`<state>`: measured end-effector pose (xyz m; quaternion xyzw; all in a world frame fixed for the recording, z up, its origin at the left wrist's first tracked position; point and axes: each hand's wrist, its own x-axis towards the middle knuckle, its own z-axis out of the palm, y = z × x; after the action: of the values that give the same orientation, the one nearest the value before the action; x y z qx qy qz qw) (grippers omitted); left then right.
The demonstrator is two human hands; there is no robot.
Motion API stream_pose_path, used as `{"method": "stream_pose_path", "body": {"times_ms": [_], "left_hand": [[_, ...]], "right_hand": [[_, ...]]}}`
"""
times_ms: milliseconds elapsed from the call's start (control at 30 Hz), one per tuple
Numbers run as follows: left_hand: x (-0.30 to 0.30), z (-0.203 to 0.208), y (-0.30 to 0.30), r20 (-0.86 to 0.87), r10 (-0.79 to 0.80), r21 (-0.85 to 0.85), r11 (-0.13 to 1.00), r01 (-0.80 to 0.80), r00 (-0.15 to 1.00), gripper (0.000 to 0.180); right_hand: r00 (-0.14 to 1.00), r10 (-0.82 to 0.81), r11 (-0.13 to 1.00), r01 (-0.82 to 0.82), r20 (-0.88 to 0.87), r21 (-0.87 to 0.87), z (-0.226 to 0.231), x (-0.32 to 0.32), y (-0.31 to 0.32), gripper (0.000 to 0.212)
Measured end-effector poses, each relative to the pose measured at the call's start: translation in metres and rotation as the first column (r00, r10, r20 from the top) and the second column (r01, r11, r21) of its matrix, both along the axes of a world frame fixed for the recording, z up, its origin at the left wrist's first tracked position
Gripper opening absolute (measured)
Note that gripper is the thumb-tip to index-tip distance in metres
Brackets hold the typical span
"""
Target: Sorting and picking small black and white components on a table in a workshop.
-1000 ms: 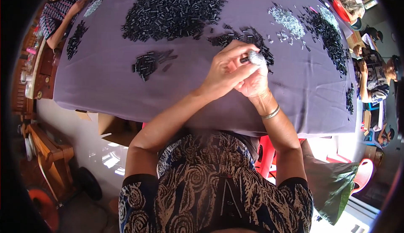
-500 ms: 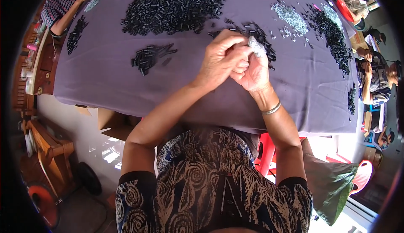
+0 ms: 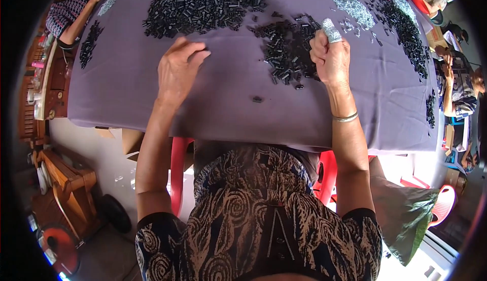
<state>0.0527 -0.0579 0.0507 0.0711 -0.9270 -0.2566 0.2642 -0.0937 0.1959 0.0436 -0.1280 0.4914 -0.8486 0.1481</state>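
Note:
My left hand (image 3: 176, 73) is over the left part of the purple cloth, with thumb and forefinger tips close together. A small black piece (image 3: 207, 51) shows dark between those tips. Farther right, my right hand (image 3: 331, 60) is curled into a fist, its thumb wrapped in a silvery-white covering (image 3: 331, 30). Whatever its fingers hold is hidden. The fist rests at the right side of a loose heap of short black tubular parts (image 3: 286, 52). One lone black piece (image 3: 257, 98) lies on the cloth between my hands.
A large heap of black parts (image 3: 203, 4) covers the far middle of the cloth-covered table (image 3: 228, 113). Clear, shiny small pieces (image 3: 352, 9) and more black parts (image 3: 406, 42) lie at the right. Other people sit at the left and right edges. A red chair (image 3: 177, 174) is beside me.
My hands have parted: the left went left, the right moved right and slightly away. The near heap and a lone piece now show; the small left pile is no longer visible.

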Motion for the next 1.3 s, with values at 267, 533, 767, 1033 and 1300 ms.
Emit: {"method": "stream_pose_path", "body": {"times_ms": [267, 533, 767, 1033, 1300], "left_hand": [[0.0, 0.002, 0.005, 0.053, 0.065, -0.245, 0.968, -0.05, 0.996, 0.023], [-0.044, -0.03, 0.068, 0.0, -0.376, 0.011, 0.927, 0.376, 0.927, 0.018], [-0.055, -0.039, 0.064, 0.111, -0.393, -0.035, 0.916, 0.399, 0.913, 0.012], [-0.046, -0.029, 0.068, -0.261, -0.452, 0.327, 0.79, 0.519, 0.853, 0.011], [-0.055, -0.021, 0.081, -0.363, -0.43, 0.256, 0.807, 0.532, 0.826, 0.015]], "right_hand": [[0.999, 0.005, 0.993, 0.0, -0.04, 0.119, -0.008, -0.003, 0.001, 0.037], [1.0, -0.018, 0.992, 0.02, -0.014, 0.123, -0.013, -0.006, 0.001, 0.036], [0.999, 0.033, 0.989, -0.027, -0.033, 0.145, -0.012, -0.005, 0.002, 0.032], [0.911, 0.367, 0.818, -0.221, -0.187, 0.531, -0.003, 0.015, -0.006, 0.031], [0.861, 0.434, 0.798, -0.233, -0.263, 0.556, 0.0, 0.028, -0.011, 0.037]]}}
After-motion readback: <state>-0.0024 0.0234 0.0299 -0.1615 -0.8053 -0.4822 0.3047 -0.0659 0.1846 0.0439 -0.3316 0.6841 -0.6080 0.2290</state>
